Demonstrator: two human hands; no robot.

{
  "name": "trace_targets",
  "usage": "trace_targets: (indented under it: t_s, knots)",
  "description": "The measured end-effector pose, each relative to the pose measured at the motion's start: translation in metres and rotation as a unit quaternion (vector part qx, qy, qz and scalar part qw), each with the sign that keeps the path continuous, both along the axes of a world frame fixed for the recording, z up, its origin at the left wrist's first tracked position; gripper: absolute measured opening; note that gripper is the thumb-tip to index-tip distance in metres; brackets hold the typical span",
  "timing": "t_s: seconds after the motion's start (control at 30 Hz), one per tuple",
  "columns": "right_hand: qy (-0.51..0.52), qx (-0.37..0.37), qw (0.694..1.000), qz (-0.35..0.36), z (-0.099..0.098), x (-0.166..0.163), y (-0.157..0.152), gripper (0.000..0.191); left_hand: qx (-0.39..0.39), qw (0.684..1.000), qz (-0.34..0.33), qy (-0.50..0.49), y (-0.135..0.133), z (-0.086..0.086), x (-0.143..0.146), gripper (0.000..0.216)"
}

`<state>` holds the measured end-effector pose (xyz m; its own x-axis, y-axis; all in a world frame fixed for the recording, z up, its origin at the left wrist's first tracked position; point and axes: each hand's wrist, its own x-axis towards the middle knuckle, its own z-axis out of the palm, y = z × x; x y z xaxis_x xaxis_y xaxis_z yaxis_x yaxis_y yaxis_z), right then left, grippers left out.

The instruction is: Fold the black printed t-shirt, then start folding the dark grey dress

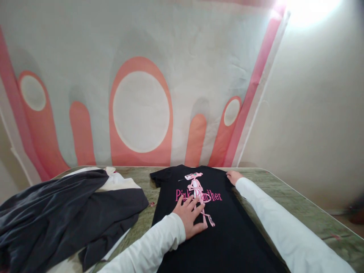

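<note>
1. Banner (pixel 139 110), grey with coral arches and pale ovals, covers much of the wall behind the worktop.
2. Worktop (pixel 273 182), green with a wood-grain look, carries all the clothing.
3. Garment pile (pixel 71 212) lies loosely heaped at the left, dark cloth over white.
4. Black T-shirt (pixel 233 231) is spread out at the middle of the worktop, collar end away from the person, just beside the pile.
5. Pink Panther print (pixel 196 182) runs down its chest, partly covered by a hand.
6. Left hand (pixel 189 217) lies palm down on the shirt, fingers spread wide over the print's lower part.
7. Right hand (pixel 234 177) touches the shirt's right shoulder edge, fingers bent; whether they pinch the cloth, I cannot tell.
</note>
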<state>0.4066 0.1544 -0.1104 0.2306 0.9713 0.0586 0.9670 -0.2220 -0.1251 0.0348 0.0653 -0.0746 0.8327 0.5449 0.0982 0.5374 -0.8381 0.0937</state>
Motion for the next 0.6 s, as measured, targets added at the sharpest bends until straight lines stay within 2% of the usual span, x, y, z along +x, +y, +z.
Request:
trace_targets:
  t_s: [0.23, 0.43, 0.6]
  knots:
    - [0.018, 0.032, 0.999, -0.014, -0.022, -0.005, 0.013, 0.045, 0.006, 1.0, 0.0, 0.002, -0.001, 0.001, 0.001, 0.062]
    - [0.03, 0.07, 0.997, -0.029, -0.006, 0.009, 0.004, 0.033, 0.004, 1.0, 0.001, 0.004, 0.0, -0.001, 0.001, 0.062]
    - [0.037, 0.084, 0.994, -0.057, 0.002, 0.014, -0.015, 0.025, 0.004, 1.0, 0.001, 0.005, 0.0, -0.001, 0.001, 0.063]
